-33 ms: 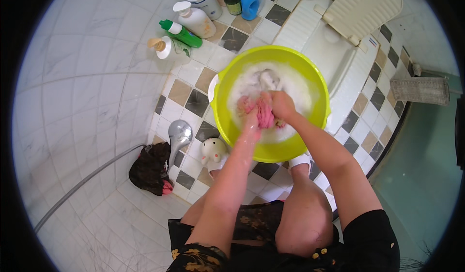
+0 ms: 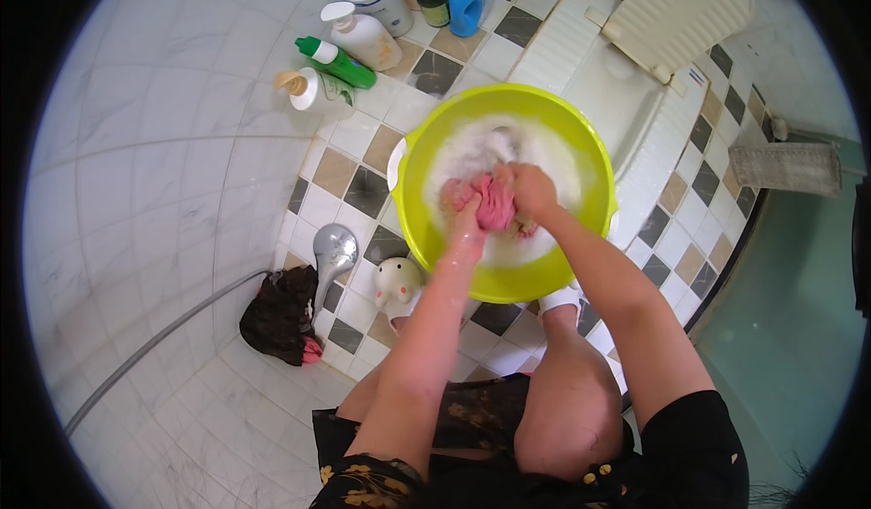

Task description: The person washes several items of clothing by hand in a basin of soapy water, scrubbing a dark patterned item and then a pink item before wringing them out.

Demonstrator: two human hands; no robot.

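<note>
A yellow-green basin [image 2: 594, 237] of sudsy water stands on the floor before me. Above the suds I hold a bunched pink cloth [image 2: 494, 202] between both hands. My left hand [image 2: 466, 217] grips its left side, fingers wrapped into the folds. On its right side my right hand [image 2: 533, 190] is closed, the fingertips partly hidden by the cloth. A pale, wet lump of fabric [image 2: 501, 146] lies in the foam just beyond. Foam hides whatever is deeper in the water.
Several bottles, among them a green bottle [image 2: 337, 63] and a blue jug [image 2: 469, 1], line the far left wall. A shower head [image 2: 336, 248] and dark cloth [image 2: 279, 317] lie left. A white squat toilet [image 2: 626, 101] is beyond the basin; a grey rag [image 2: 786, 169] hangs right.
My left hand has shifted slightly on the pink cloth, and the cloth's folds are pressed a little differently between my hands. The basin and surroundings stay as they were.
</note>
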